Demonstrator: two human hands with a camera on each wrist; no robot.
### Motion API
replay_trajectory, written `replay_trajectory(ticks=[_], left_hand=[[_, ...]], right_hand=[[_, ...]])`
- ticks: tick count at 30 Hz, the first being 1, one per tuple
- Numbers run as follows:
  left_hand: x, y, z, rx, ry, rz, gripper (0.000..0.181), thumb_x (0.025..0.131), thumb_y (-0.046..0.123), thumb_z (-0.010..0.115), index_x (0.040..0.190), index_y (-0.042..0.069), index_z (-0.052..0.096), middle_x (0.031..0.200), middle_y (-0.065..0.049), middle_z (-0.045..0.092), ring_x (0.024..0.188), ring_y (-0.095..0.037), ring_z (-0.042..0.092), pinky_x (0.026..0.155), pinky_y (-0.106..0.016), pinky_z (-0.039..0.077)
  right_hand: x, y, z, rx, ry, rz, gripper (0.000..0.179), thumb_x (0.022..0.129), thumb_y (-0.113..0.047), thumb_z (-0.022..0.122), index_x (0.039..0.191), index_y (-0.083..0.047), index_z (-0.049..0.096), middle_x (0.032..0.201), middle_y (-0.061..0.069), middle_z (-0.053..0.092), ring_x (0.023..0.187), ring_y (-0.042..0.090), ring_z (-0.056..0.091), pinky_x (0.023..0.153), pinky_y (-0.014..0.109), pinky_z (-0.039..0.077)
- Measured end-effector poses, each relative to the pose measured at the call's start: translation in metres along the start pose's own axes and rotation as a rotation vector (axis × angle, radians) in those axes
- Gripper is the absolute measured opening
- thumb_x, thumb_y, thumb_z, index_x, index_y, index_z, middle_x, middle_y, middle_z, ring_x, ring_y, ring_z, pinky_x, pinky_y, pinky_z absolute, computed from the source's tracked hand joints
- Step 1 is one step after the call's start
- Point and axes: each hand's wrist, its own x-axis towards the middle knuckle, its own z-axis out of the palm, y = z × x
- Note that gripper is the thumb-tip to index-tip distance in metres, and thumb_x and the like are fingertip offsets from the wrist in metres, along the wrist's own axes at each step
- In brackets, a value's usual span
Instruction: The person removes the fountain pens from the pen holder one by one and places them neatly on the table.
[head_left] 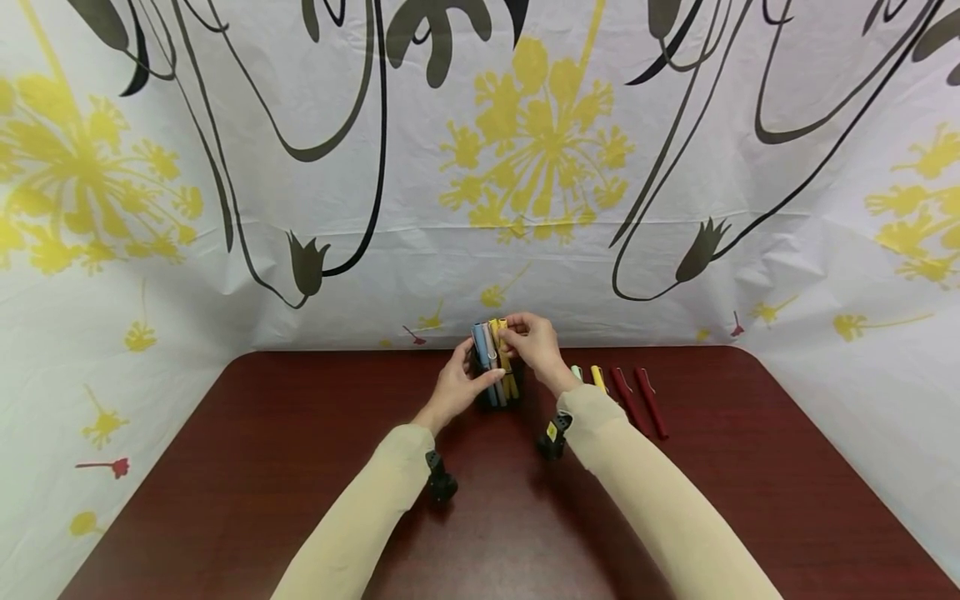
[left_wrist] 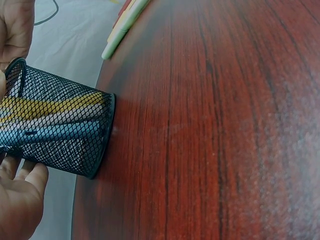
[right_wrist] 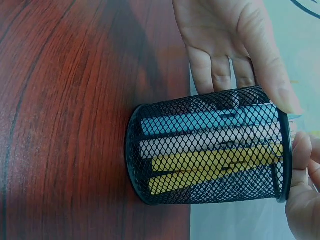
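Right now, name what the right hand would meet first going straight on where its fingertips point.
Likely the yellow pens in the mesh cup: the right hand seems to be pinching one, though exact depth is unclear.

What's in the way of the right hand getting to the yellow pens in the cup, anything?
Nothing visible. The right hand is at the tops of the yellow pens, above the rim of the black mesh pen holder; its wall surrounds only their lower parts.
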Motion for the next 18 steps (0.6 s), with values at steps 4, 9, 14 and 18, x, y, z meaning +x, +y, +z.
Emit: replay_trajectory(ticks=[4, 9, 14, 18], left_hand=[[-0.0006, 0.0011, -0.0002, 0.001, 0.002, 0.007, 0.083, 0.086, 0.029, 0.070, 0.150, 0.012, 0.021, 0.146, -0.016, 0.037, 0.130, -0.032, 0.043, 0.100, -0.046, 0.043], [-0.0003, 0.0010, -0.0003, -0.002, -0.001, -0.005, 0.084, 0.085, 0.030, 0.071, 0.150, 0.013, 0.021, 0.147, -0.015, 0.036, 0.131, -0.031, 0.042, 0.100, -0.046, 0.043], [-0.0007, 0.0011, -0.0006, 0.002, -0.005, -0.004, 0.085, 0.085, 0.032, 0.071, 0.151, 0.012, 0.020, 0.147, -0.015, 0.036, 0.131, -0.031, 0.042, 0.100, -0.045, 0.043], [-0.0011, 0.0019, -0.0006, 0.004, -0.007, -0.006, 0.084, 0.085, 0.032, 0.070, 0.151, 0.013, 0.020, 0.147, -0.015, 0.036, 0.131, -0.031, 0.042, 0.101, -0.046, 0.043]], right_hand=[[-0.0021, 0.0000, -0.0027, 0.034, -0.008, -0.001, 0.028, 0.091, -0.006, 0.061, 0.117, 0.005, 0.058, 0.101, 0.021, 0.062, 0.065, 0.011, 0.063, 0.077, 0.050, 0.054], [-0.0039, 0.0000, -0.0061, 0.076, -0.011, -0.005, 0.027, 0.093, -0.008, 0.059, 0.117, 0.003, 0.056, 0.103, 0.026, 0.062, 0.064, 0.010, 0.063, 0.075, 0.050, 0.054], [-0.0043, -0.0001, -0.0092, 0.125, -0.012, 0.010, 0.029, 0.093, -0.012, 0.060, 0.118, 0.002, 0.054, 0.104, 0.026, 0.062, 0.065, 0.010, 0.064, 0.071, 0.042, 0.056], [-0.0051, -0.0006, -0.0107, 0.147, -0.008, 0.019, 0.030, 0.092, -0.010, 0.061, 0.118, 0.002, 0.053, 0.098, 0.018, 0.063, 0.065, 0.009, 0.065, 0.066, 0.032, 0.056]])
